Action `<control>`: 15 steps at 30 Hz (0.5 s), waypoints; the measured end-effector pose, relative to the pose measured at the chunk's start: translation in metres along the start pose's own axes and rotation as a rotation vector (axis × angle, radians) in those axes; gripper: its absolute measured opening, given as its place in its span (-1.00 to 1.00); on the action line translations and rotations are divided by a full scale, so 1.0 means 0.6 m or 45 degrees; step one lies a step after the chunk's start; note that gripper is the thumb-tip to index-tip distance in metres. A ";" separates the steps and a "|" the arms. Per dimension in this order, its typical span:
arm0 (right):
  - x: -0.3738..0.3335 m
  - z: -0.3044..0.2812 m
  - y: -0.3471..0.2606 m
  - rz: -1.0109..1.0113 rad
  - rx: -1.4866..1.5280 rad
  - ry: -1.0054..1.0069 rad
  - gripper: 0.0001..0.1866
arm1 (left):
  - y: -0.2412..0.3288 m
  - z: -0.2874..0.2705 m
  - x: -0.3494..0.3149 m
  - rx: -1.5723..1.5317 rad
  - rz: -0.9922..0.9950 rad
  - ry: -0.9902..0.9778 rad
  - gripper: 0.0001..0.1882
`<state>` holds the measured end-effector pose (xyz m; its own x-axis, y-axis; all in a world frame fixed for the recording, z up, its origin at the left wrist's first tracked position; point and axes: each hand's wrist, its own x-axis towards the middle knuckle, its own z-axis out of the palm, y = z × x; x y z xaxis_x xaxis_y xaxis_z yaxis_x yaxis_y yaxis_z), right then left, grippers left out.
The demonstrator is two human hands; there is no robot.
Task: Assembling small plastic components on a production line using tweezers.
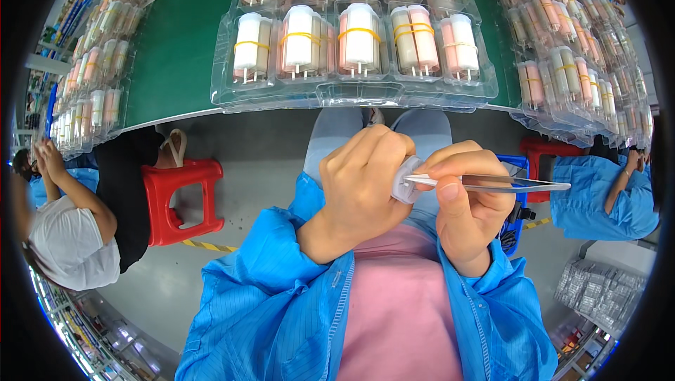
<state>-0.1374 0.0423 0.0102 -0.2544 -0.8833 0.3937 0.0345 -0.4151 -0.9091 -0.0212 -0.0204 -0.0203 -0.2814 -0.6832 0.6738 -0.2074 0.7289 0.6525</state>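
Observation:
My left hand (365, 181) is closed in a fist around a white, round-ended plastic part (403, 183), whose open end faces right. Most of that part is hidden by the fingers. Pinched between the thumb and fingers of my right hand (467, 205) are metal tweezers (524, 184). Their pale tips reach the mouth of the white part; whether they touch anything inside it I cannot tell. Both hands are above my lap, in front of the bench edge.
Ahead, a clear plastic tray (299, 94) on the green bench (172, 50) holds white, pink and grey cylinders (358, 40) banded in yellow. Stacked trays of similar cylinders stand left (88, 100) and right (583, 86). Seated co-workers are on both sides; a red stool (186, 198) is at left.

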 end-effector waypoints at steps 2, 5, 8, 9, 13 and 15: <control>-0.001 -0.001 0.000 0.000 -0.010 -0.008 -0.88 | 0.001 0.000 0.001 -0.003 0.000 -0.002 -0.76; -0.003 -0.001 0.000 0.025 0.012 0.009 -0.88 | 0.002 0.000 0.001 -0.001 0.006 0.002 -0.77; -0.002 -0.001 0.002 0.000 0.000 -0.011 -0.88 | 0.001 0.000 0.000 0.007 0.010 0.008 -0.77; -0.002 -0.001 0.002 0.001 -0.005 -0.013 -0.88 | 0.000 0.001 -0.001 0.006 0.011 0.015 -0.77; -0.002 0.001 0.002 0.005 -0.018 -0.017 -0.89 | -0.001 0.001 -0.004 0.009 -0.006 0.011 -0.74; -0.003 0.002 0.003 0.010 -0.008 -0.017 -0.90 | -0.002 0.000 -0.005 0.022 -0.002 0.004 -0.77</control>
<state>-0.1360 0.0428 0.0080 -0.2412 -0.8895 0.3880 0.0301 -0.4065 -0.9132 -0.0201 -0.0194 -0.0234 -0.2780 -0.6844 0.6740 -0.2242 0.7285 0.6473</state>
